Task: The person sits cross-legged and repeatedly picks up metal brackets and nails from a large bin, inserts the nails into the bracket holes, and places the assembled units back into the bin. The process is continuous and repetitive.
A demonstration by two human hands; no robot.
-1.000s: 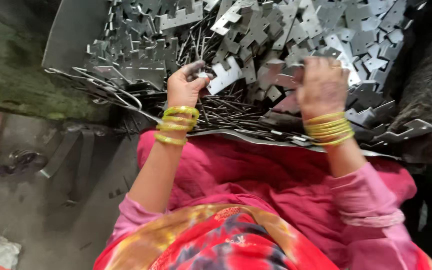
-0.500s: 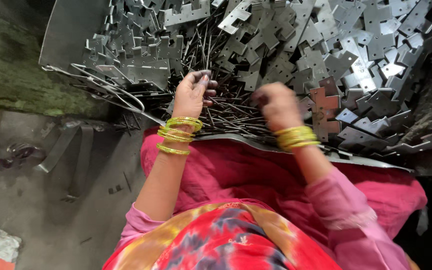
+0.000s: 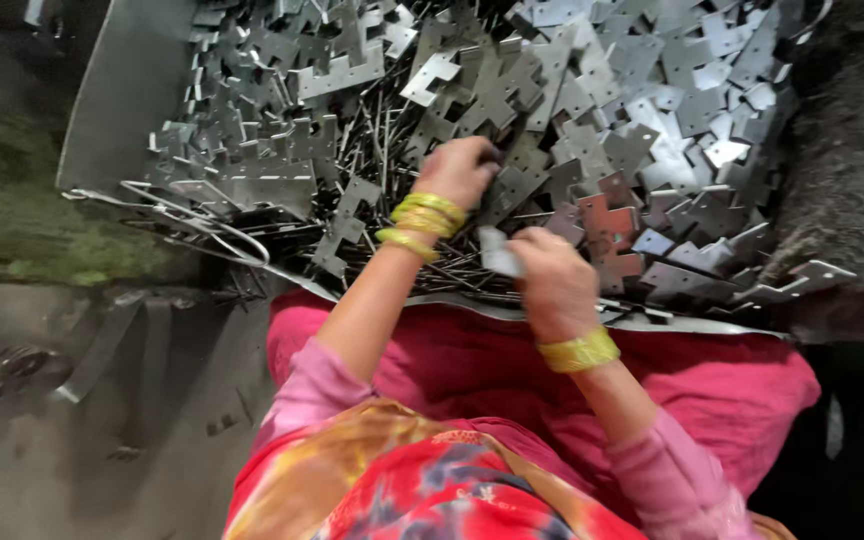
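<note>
1. Head view: left hand [image 3: 459, 168] is reaching into the plates [image 3: 592, 110], a heap of flat stamped metal pcs; fingers curling down among them, grip closed, but can't tell if it's got one.
2. Right hand [image 3: 550, 280] is pinching a small plate [image 3: 497, 252] at its near edge, just above the rods [image 3: 392, 250] lying under the heap.
3. Tray [image 3: 117, 100] is holding everything, w/ the pink cloth [image 3: 512, 370] just below its rim.
4. Handling, prob.: plates are looking stiff, light singly, sharp-edged, slippery; best pinching across flat faces, away from corners.
</note>
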